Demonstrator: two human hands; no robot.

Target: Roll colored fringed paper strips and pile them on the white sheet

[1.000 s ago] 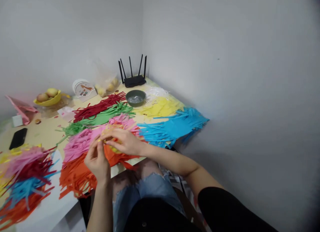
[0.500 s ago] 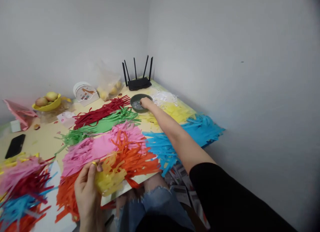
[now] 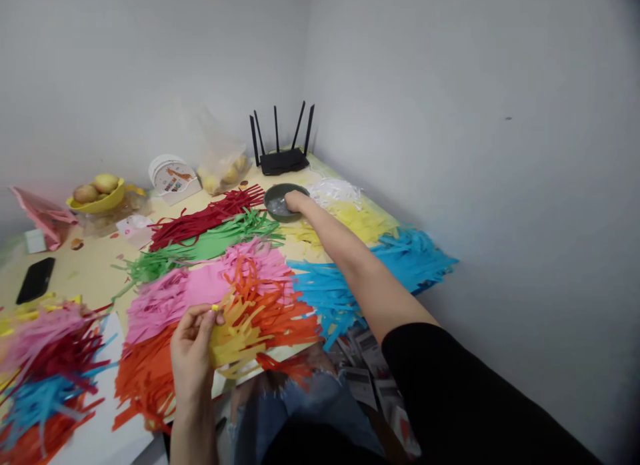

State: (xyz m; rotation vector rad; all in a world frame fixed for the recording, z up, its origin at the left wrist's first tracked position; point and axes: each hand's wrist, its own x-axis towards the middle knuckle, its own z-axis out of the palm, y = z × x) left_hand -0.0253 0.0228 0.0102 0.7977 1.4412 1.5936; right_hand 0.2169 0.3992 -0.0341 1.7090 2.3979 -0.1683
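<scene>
My left hand [image 3: 196, 338] pinches the rolled end of a yellow tissue-paper tassel [image 3: 235, 338], whose cut strips hang to the right over orange fringe. My right arm stretches across the table, and my right hand [image 3: 296, 202] reaches into a dark green bowl [image 3: 285, 190]. Small clear pieces lie in the bowl; its fingertips are hidden there, so whatever they hold does not show. Around my hands are fringed tissue papers: orange [image 3: 150, 371], pink [image 3: 207, 281], green [image 3: 210, 247], red [image 3: 207, 218], blue [image 3: 410, 255], yellow [image 3: 363, 225] and white [image 3: 336, 191].
A black router [image 3: 284, 161] stands in the corner behind the bowl. Along the back are a bag of fruit [image 3: 223, 171], a giraffe-printed holder [image 3: 173, 181] and a yellow fruit bowl [image 3: 103, 203]. At left lie a phone [image 3: 36, 280] and mixed tassels [image 3: 50, 371].
My left hand has moved a little up and right with the yellow tassel. My right hand stays in the bowl, slightly deeper. The view has shifted slightly.
</scene>
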